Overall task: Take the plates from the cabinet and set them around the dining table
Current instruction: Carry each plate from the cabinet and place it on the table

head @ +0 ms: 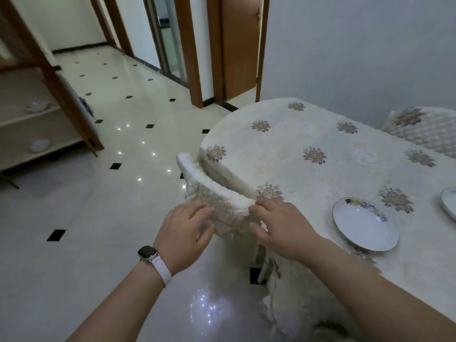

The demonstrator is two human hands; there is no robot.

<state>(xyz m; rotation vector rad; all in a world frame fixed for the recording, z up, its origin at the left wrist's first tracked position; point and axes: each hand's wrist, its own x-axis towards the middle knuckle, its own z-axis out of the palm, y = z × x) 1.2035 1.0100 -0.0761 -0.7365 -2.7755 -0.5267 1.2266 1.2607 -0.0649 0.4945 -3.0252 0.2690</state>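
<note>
Reaching forward with both bare forearms, I have my left hand (pixel 186 225) and my right hand (pixel 281 227) on the curved top of a cream chair back in a lacy, flower-patterned cover (pixel 222 201), which is tucked against the edge of the dining table. My left hand, with a dark-faced watch on a white strap (pixel 151 259) at the wrist, lies palm down with fingers loosely spread over the cover's outer face; I cannot tell whether it pinches the fabric. My right hand is likewise palm down, fingers slackly bent, fingertips touching the chair's top edge where it meets the cloth; neither hand holds a plate.

Just right of my right hand, a white round plate with a thin dark rim and a floral print (pixel 365 224) sits empty on the cream tablecloth with gold embroidered flowers (pixel 308 134). A second white plate (pixel 449 202) shows partly at the right edge, well apart from the first.

Beyond the table stands another chair in a quilted cream cover (pixel 419 129). Far left, across the glossy pale tiled floor with black diamond insets (pixel 98 193), the open wooden cabinet (pixel 37 119) holds one white dish (pixel 37 106) on an upper shelf and another white dish (pixel 39 145) on the shelf below.
</note>
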